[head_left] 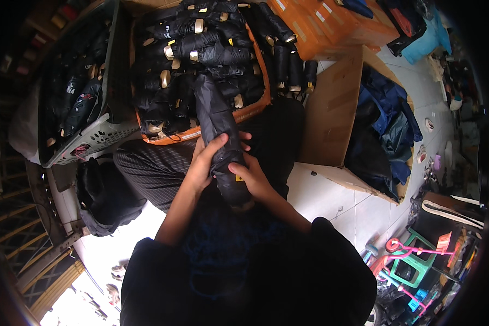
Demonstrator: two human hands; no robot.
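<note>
A folded black umbrella (214,111) in a dark fabric wrap lies between my two hands, its long body slanting from the far end down toward my chest. My left hand (202,158) is closed around its middle from the left side. Lower down, my right hand (251,175) grips it from the right, thumb pressed near a small yellow tag (239,177). Just beyond, an orange-edged box (187,136) is packed with similar black umbrellas (217,54), several with beige handle ends. The far tip of the held umbrella overlaps this box.
A grey plastic crate (119,70) with more black umbrellas stands at the left. To the right is an opened cardboard carton (328,108) holding dark blue fabric (388,108). Orange wrapped packages (337,27) sit at the back. A green stool (415,261) and pink scooter-like frame (413,250) stand lower right.
</note>
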